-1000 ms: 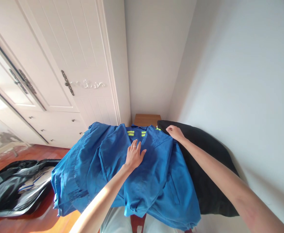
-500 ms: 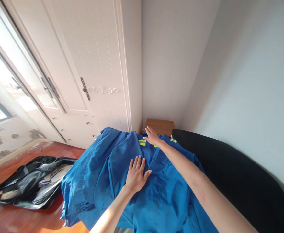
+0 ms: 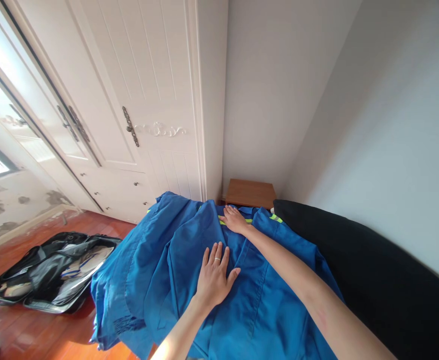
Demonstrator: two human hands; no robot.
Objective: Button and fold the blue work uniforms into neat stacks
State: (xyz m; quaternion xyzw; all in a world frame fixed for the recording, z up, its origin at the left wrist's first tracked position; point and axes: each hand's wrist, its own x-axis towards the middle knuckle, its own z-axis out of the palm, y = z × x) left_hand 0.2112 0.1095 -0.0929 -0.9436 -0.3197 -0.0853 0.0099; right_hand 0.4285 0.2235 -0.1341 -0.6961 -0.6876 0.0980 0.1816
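Observation:
A blue work jacket (image 3: 159, 270) with yellow-green reflective stripes lies spread out in front of me, one side hanging down toward the floor. My left hand (image 3: 215, 275) rests flat on the middle of the jacket, fingers spread, a ring on one finger. My right hand (image 3: 235, 220) lies flat farther away, near the collar and the stripes, fingers stretched out. Neither hand holds anything.
A black cushion (image 3: 373, 280) lies along the grey wall on the right. A small wooden bedside table (image 3: 250, 193) stands in the corner. White wardrobe doors (image 3: 129, 100) fill the left. An open black bag (image 3: 42, 275) with clothes lies on the red wooden floor.
My right hand has moved left from the jacket's right shoulder by the cushion to the collar area. My left hand stays flat on the jacket. The camera view has shifted.

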